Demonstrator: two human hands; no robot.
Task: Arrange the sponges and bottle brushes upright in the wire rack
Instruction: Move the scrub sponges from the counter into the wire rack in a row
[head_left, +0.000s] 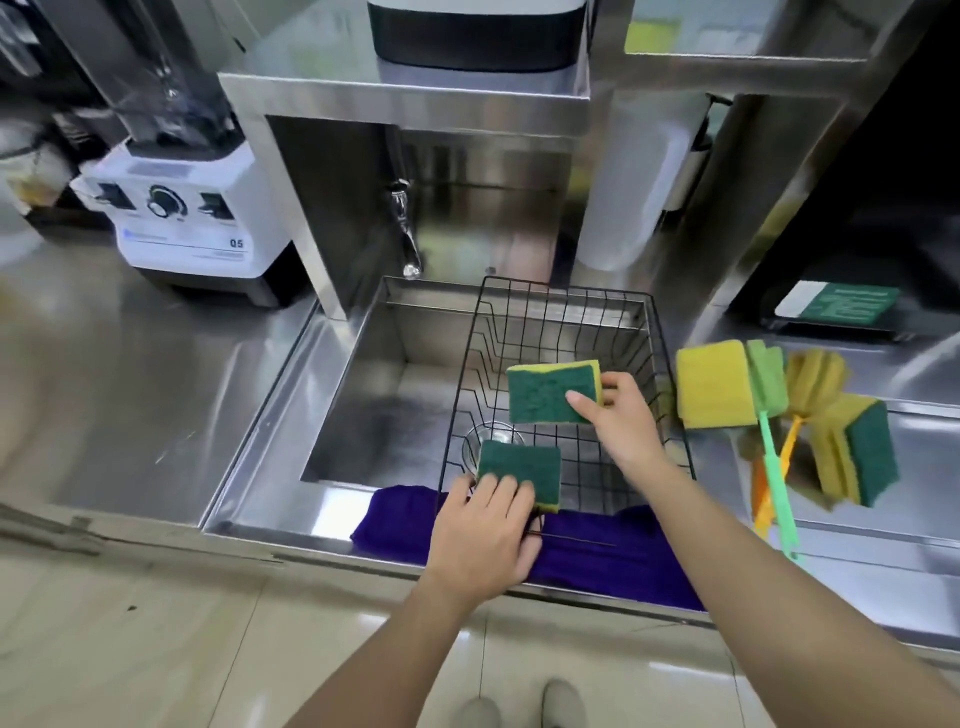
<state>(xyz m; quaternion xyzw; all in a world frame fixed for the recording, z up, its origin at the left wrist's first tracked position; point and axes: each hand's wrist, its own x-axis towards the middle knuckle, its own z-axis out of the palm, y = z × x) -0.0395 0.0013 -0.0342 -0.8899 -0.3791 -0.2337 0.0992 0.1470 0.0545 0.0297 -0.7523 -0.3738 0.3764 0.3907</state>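
- Head view: your left hand (485, 525) grips a green-faced sponge (519, 470) on edge at the near end of the wire rack (665, 332), fingers draped over its green face.
- Your right hand (621, 415) pinches a second green sponge (548, 392), thumb on the green face, held upright over the middle of the rack.
- The rack sits over the right part of the steel sink (363, 395), its near edge on a purple cloth (613, 561).
- On the counter right of the rack: a yellow sponge (711, 384), a green-handled brush (774, 441) and an orange-handled brush (810, 384) lying crossed, and a stack of sponges (857, 452) leaning on edge. Blurred there.
- A white blender (187, 218) stands far left, well apart.
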